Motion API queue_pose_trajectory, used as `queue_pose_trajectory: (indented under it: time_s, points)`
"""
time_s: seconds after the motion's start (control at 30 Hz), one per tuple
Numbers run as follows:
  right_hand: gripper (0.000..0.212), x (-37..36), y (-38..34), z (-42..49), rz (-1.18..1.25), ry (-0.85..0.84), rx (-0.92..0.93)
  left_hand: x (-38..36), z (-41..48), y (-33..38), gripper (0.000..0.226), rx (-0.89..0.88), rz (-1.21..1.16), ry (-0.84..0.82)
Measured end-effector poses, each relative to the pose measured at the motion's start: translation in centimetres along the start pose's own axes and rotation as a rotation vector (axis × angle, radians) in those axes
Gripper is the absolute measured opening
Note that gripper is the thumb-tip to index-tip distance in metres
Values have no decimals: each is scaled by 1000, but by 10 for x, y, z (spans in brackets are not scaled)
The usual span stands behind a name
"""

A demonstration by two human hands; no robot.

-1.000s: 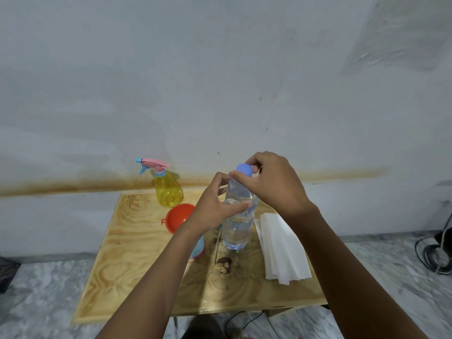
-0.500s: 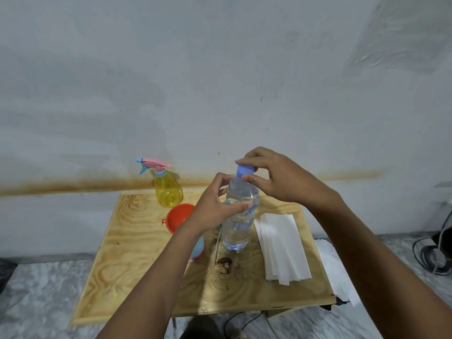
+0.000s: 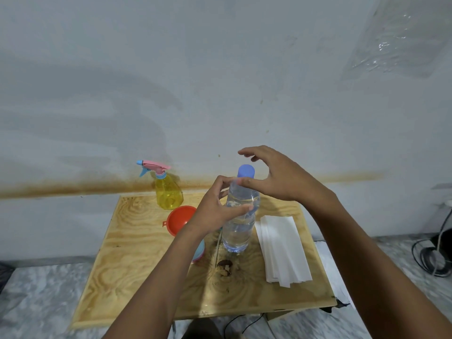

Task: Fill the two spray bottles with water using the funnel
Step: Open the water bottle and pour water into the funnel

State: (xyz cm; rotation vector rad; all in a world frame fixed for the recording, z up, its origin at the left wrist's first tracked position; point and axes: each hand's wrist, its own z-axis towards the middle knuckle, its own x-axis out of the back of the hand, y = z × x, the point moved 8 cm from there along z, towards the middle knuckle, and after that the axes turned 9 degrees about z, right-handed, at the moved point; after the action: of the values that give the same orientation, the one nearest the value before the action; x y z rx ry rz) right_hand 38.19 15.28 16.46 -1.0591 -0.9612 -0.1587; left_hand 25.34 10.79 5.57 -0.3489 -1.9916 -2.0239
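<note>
At frame centre, the left hand (image 3: 215, 212) grips the upright clear plastic water bottle (image 3: 238, 228) while the right hand (image 3: 277, 178) arches wide, fingers spread, over its round blue plastic cap (image 3: 246, 171).

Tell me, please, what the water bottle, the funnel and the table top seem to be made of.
The water bottle looks like thin clear plastic, glossy; water shows through its ribbed wall. The funnel: opaque orange-red plastic, smooth, probably moulded, with a small tab on the rim. The table top: likely plywood, swirling grain, slight sheen.
</note>
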Motion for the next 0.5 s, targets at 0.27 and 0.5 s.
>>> queue_pose_trajectory:
  time_s: [0.27, 0.5]
  points:
    - [31, -3, 0, -6, 77, 121, 62, 1, 0, 2, 59, -14, 9, 1]
    - [39, 7, 26, -46, 353, 390, 27, 1, 0, 2, 57, -19, 11, 16]
